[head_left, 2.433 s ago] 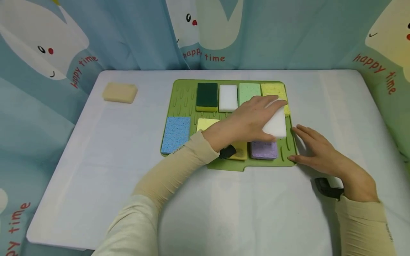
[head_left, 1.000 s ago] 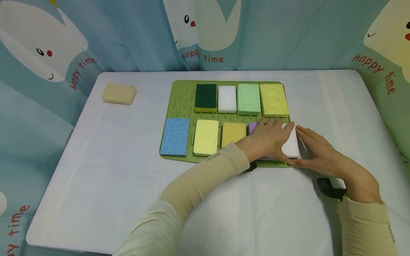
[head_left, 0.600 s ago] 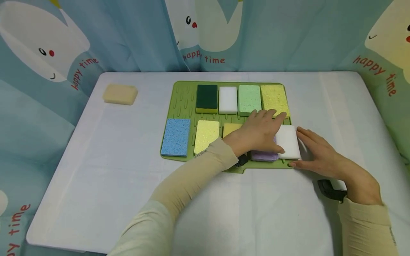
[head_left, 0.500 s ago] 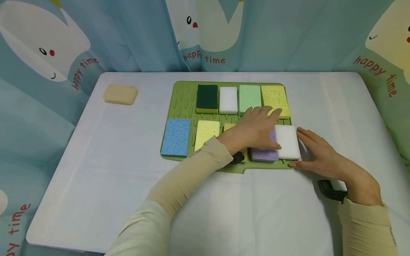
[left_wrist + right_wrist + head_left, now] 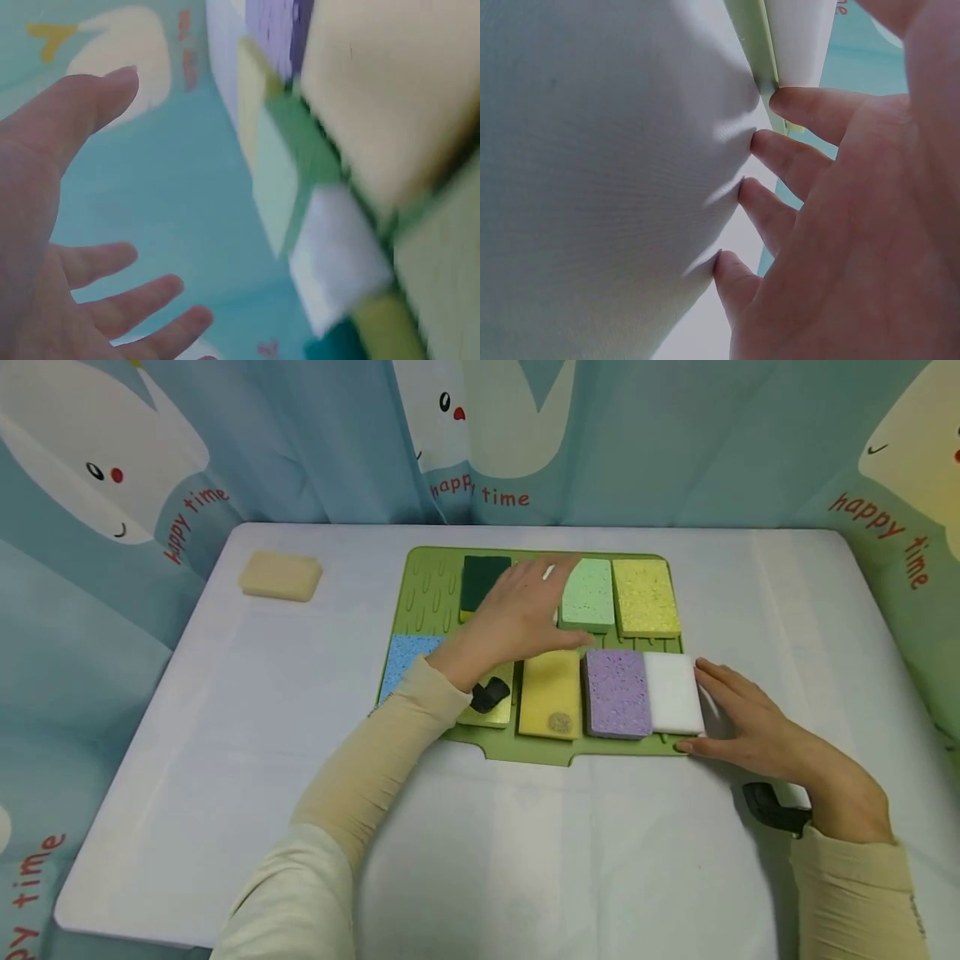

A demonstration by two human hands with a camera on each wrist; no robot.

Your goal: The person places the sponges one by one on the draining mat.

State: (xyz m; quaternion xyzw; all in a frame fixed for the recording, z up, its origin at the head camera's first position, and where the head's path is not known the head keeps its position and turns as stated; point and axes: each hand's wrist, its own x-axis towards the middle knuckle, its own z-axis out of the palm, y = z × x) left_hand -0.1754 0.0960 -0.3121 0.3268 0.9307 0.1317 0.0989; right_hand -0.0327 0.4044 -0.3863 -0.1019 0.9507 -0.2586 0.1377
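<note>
My left hand (image 5: pixel 517 614) hovers over the green mat (image 5: pixel 423 581) with fingers spread and nothing in them. It hides a white sponge and part of a dark green sponge (image 5: pixel 480 581). The left wrist view shows that white sponge (image 5: pixel 337 251) beside a mint green sponge (image 5: pixel 277 184). At the mat's right end, a white sponge (image 5: pixel 673 693) lies against a purple sponge (image 5: pixel 617 693). My right hand (image 5: pixel 757 722) rests on the table by the mat's right edge. In the right wrist view its fingertips touch the white cloth and the mat's edge (image 5: pixel 754 37).
A beige sponge (image 5: pixel 281 577) lies alone at the table's far left. On the mat are also a blue sponge (image 5: pixel 408 658), a yellow sponge (image 5: pixel 550 693) and a speckled yellow sponge (image 5: pixel 647 597). A patterned curtain (image 5: pixel 330 443) surrounds the white table (image 5: pixel 187 793).
My left hand set the white sponge down beside the purple one, let go of it and moved away to the left. The right hand has stayed nearly still.
</note>
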